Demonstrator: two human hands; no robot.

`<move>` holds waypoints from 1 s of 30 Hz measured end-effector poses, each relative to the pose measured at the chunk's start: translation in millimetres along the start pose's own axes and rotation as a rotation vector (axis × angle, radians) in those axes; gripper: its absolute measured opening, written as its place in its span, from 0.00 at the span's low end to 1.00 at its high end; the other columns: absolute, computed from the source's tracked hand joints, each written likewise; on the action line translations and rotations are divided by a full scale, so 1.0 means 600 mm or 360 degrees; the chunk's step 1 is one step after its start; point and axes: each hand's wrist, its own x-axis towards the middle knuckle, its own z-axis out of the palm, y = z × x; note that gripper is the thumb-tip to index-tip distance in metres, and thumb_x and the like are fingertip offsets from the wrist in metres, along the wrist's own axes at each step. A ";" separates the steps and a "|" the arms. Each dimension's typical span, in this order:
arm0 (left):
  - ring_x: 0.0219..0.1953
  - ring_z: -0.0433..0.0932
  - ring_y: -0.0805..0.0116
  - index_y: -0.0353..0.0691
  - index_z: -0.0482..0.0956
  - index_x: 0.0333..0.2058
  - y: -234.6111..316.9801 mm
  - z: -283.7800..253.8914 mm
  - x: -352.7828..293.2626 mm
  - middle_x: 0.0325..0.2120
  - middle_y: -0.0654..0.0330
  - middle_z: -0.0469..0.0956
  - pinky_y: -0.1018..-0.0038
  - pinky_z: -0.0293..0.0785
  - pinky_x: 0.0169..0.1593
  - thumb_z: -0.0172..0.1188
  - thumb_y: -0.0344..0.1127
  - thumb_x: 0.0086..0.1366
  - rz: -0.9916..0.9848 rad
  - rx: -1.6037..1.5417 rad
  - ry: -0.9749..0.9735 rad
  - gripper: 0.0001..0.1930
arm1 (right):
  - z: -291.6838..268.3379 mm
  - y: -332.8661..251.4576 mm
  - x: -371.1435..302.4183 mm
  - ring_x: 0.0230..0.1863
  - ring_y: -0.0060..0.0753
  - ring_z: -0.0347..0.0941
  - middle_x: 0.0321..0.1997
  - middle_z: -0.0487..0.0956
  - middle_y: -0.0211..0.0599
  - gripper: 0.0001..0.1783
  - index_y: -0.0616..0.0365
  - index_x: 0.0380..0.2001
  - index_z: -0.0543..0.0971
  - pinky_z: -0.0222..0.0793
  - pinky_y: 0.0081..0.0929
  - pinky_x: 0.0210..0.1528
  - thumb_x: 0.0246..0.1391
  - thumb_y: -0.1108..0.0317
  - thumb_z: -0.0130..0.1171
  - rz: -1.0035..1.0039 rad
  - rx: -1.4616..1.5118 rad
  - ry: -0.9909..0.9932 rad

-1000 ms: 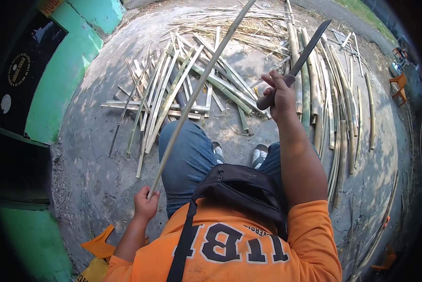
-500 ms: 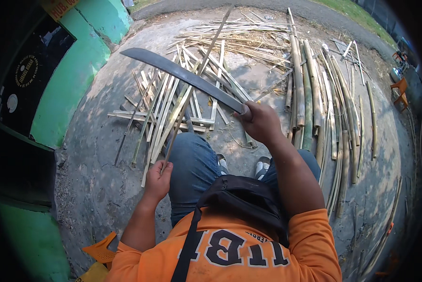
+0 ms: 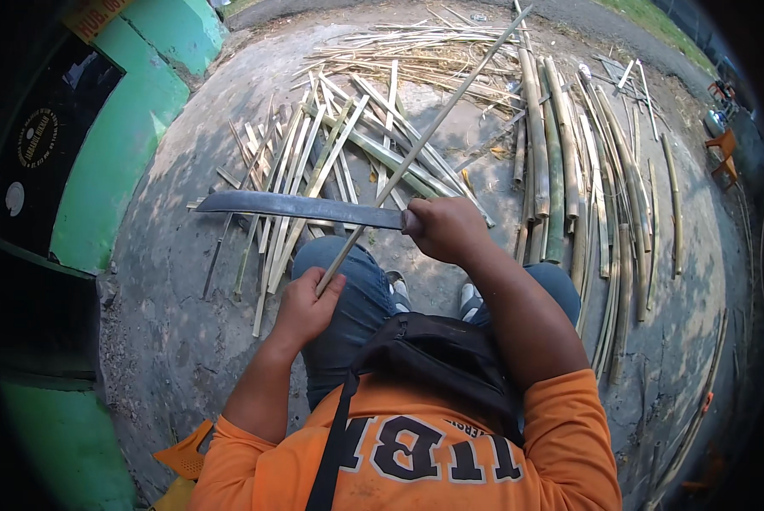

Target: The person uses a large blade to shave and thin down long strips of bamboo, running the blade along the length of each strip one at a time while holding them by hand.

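A machete point(image 3: 301, 208) with a long, dark blade is gripped by its handle in my right hand point(image 3: 448, 230), its tip pointing left. My left hand point(image 3: 309, 302) is closed round the near end of a long, thin bamboo strip point(image 3: 430, 130), which slants up and away to the far right. The blade crosses the strip a short way beyond my left hand; whether they touch I cannot tell. Past my knees lies a loose pile of split bamboo strips point(image 3: 292, 170) on the concrete.
Whole bamboo poles point(image 3: 554, 170) lie at the right, pointing away from me. More thin strips point(image 3: 416, 55) are heaped farther off. A green wall point(image 3: 114, 140) stands at the left. An orange chair point(image 3: 182, 451) is partly seen at lower left, another point(image 3: 722, 157) at far right.
My right hand has brought the machete lower and nearer, with its blade now almost level. The strip's far end has swung to the right, and my left hand has shifted slightly right.
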 end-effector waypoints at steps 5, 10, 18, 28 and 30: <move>0.25 0.74 0.67 0.33 0.79 0.35 -0.049 -0.009 -0.004 0.20 0.58 0.75 0.67 0.69 0.32 0.52 0.56 0.79 -0.0066 -0.0204 -0.0074 0.28 | 0.002 -0.002 -0.001 0.31 0.51 0.82 0.27 0.83 0.39 0.08 0.50 0.29 0.80 0.76 0.49 0.34 0.50 0.60 0.66 -0.0099 -0.0064 0.0012; 0.26 0.66 0.78 0.37 0.77 0.34 -0.061 -0.015 -0.034 0.22 0.68 0.69 0.76 0.63 0.32 0.45 0.54 0.82 -0.0315 -0.0672 -0.0008 0.26 | -0.003 -0.007 -0.001 0.29 0.50 0.81 0.26 0.82 0.37 0.08 0.50 0.29 0.79 0.75 0.47 0.32 0.50 0.60 0.65 -0.0300 -0.0047 0.0105; 0.25 0.65 0.80 0.39 0.75 0.32 -0.065 -0.042 -0.068 0.22 0.68 0.68 0.78 0.62 0.31 0.45 0.48 0.82 -0.0190 -0.0850 -0.0176 0.22 | -0.012 -0.017 -0.007 0.28 0.49 0.80 0.25 0.82 0.36 0.06 0.50 0.28 0.80 0.73 0.45 0.33 0.51 0.62 0.64 -0.0491 0.0081 0.0279; 0.21 0.66 0.81 0.36 0.79 0.35 -0.070 -0.002 -0.049 0.17 0.70 0.68 0.77 0.61 0.27 0.48 0.44 0.82 -0.0043 -0.0397 0.0351 0.20 | -0.011 -0.002 -0.004 0.32 0.53 0.82 0.26 0.82 0.40 0.08 0.51 0.29 0.79 0.76 0.51 0.35 0.51 0.60 0.64 -0.0033 -0.0063 0.0073; 0.21 0.66 0.81 0.36 0.80 0.35 -0.095 0.002 -0.042 0.17 0.70 0.68 0.77 0.61 0.27 0.49 0.44 0.81 -0.0121 -0.0599 0.0231 0.20 | -0.005 -0.002 -0.002 0.32 0.53 0.82 0.27 0.82 0.41 0.08 0.50 0.30 0.79 0.76 0.51 0.35 0.51 0.60 0.64 -0.0053 -0.0052 0.0078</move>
